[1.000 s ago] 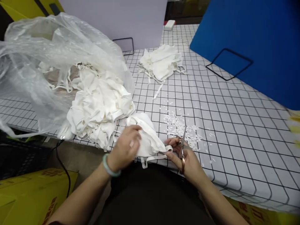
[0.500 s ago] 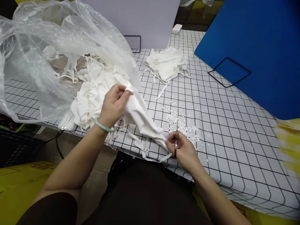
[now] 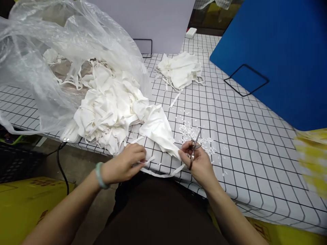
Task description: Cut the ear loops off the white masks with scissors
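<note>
At the table's front edge my left hand (image 3: pixel 129 161) is closed, its fingertips pinching the loose end of a thin white strap (image 3: pixel 163 175). The strap sags in a curve across to my right hand (image 3: pixel 200 166). That hand is closed around small scissors (image 3: pixel 193 151), their blades parted and pointing away from me. Between its thumb and fingers it also pinches the corner of a white cloth piece (image 3: pixel 157 126), from which the strap runs. The cloth lies on the table, its far end against a heap of similar white pieces (image 3: pixel 107 102).
A clear plastic bag (image 3: pixel 97 30) lies around the heap. Behind it is a smaller white cloth pile (image 3: pixel 180 71). White snippets (image 3: pixel 189 129) are scattered on the checked tablecloth (image 3: pixel 245 146). A blue panel (image 3: pixel 276 58) and a pale panel (image 3: pixel 160 23) stand at the back.
My left hand has let go of the cloth's upper part and moved down and toward me to the strap. The cloth has settled on the table. The scissors have tilted to the right.
</note>
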Motion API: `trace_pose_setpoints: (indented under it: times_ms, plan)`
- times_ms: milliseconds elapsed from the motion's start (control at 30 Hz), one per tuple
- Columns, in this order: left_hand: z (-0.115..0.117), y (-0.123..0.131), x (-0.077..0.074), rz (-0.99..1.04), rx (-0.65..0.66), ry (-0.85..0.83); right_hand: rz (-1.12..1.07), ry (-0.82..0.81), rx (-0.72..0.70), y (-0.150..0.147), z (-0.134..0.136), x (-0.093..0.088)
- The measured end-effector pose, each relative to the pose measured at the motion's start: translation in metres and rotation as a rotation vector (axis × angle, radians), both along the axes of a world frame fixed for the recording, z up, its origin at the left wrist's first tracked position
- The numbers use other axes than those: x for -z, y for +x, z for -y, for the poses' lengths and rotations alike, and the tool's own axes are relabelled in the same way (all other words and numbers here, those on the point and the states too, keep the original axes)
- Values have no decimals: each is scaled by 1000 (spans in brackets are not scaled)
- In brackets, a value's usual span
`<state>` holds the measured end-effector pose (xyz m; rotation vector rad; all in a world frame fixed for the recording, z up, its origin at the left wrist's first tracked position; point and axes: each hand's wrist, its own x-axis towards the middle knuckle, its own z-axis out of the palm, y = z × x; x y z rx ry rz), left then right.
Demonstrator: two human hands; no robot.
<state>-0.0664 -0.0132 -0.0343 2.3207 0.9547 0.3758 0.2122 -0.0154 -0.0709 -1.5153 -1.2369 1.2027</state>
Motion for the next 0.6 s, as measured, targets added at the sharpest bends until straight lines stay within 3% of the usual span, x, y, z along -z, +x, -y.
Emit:
trace_pose_setpoints:
  times_ms: [100, 200, 300, 433, 500, 600]
  plan:
    - [-4, -41, -22, -99, -46, -117, -32, 1, 25, 1, -1, -1]
    - [-9, -50, -20, -170, -224, -22, -57, -17, 43, 2, -3, -1]
    - [-24, -23, 5, -92, -435, 144, -56, -17, 39, 0, -4, -1]
    - [-57, 19, 37, -16, -694, 128, -35, -21, -19, -4, 0, 3]
    - [-68, 28, 38, 43, -721, 92, -8, -31, -53, -4, 4, 4]
    - [-66, 33, 22, 114, -664, 43, 153, 28, -8, -5, 7, 2]
